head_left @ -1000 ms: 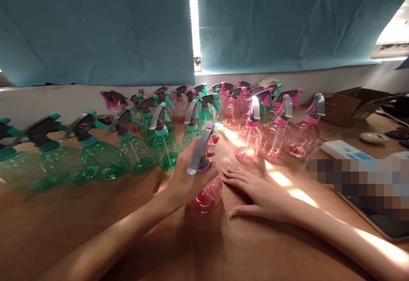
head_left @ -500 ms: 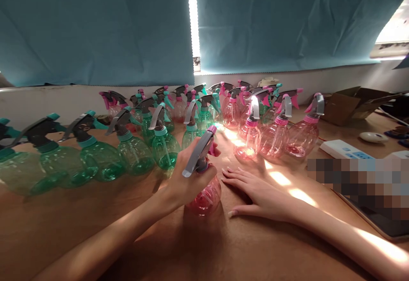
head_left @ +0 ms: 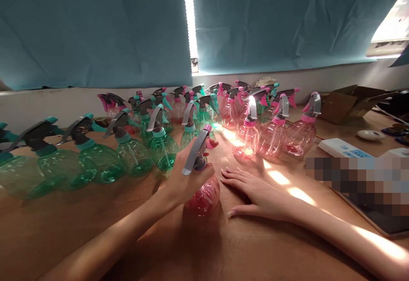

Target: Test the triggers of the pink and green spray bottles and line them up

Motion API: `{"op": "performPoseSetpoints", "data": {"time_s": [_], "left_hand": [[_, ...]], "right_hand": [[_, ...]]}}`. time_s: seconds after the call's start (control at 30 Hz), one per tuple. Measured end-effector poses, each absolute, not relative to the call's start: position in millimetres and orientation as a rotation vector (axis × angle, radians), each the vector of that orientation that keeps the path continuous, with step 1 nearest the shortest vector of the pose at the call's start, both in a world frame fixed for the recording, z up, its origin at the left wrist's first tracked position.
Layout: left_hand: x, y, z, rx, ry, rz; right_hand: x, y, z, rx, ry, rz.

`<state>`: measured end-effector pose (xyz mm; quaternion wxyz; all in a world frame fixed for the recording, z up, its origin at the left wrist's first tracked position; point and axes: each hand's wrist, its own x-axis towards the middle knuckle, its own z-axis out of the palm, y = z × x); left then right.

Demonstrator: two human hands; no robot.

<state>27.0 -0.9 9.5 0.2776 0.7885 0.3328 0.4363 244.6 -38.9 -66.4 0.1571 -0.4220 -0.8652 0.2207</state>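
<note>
Pink spray bottle (head_left: 206, 198) stands on the tabletop (head_left: 255, 251) before you, your left hand (head_left: 187, 168) wrapped round its neck. Your right hand (head_left: 251, 191) lies just beside it, palm down, fingers loosely spread. Green bottles (head_left: 132, 157) line up to your left; more pink bottles (head_left: 271, 140) stand beyond.

The pink spray bottle (head_left: 206, 198) in the left grip (head_left: 179, 179) sits slightly nearer the camera than a second ago, its grey lever (head_left: 195, 151) slanting more to the right, though less than half a second ago. The head view has turned slightly right, shifting the whole scene leftward.
</note>
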Motion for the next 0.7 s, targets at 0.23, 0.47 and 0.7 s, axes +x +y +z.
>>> {"op": "performPoseSetpoints", "data": {"time_s": [0.23, 0.47, 0.7], "left_hand": [[28, -2, -1, 2.120, 0.892, 1.261], [27, -2, -4, 2.085, 0.880, 1.263], [28, -2, -2, 2.098, 0.869, 1.215]], "right_hand": [[244, -39, -64, -1.220, -2.500, 0.626], [244, -39, -65, -1.215, -2.503, 0.611], [244, -39, -64, -1.211, -2.486, 0.641]]}}
